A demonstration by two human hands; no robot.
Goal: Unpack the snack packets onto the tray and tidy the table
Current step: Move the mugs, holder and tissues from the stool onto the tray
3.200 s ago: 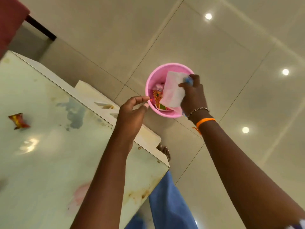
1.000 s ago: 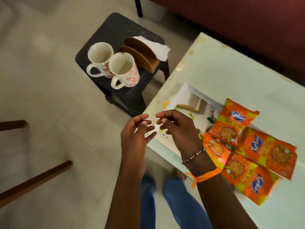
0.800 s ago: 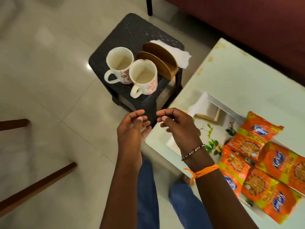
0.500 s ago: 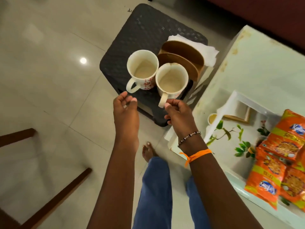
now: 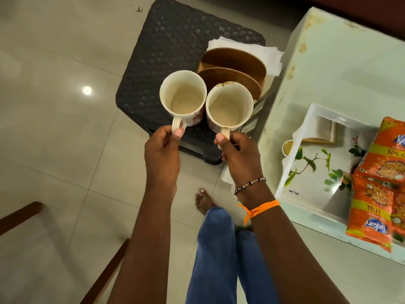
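While the person stands over a dark woven stool (image 5: 175,47), each hand has a mug by its handle. Far left there's a wooden chair frame (image 5: 19,216) on the tiled floor (image 5: 54,139). Next, the left hand (image 5: 163,150) is closed round the handle of the left mug (image 5: 183,98), thumb on top; mug's white w/ red flower print, upright, empty but stained inside. Rims of the two mugs touch. The right hand (image 5: 237,154), w/ a bead bracelet and an orange thread at the wrist, is clamped on the handle of the right mug (image 5: 229,106), also upright & empty. Can't tell if the mugs sit on the stool or are just off it. Behind them on the stool: a brown wooden napkin holder (image 5: 234,66) w/ white napkins (image 5: 265,55). Right of that, the pale table (image 5: 341,62) carries a white leaf-print tray (image 5: 315,176), and the orange snack packets (image 5: 377,194) lie on the tray's right part, overlapping, at frame edge.
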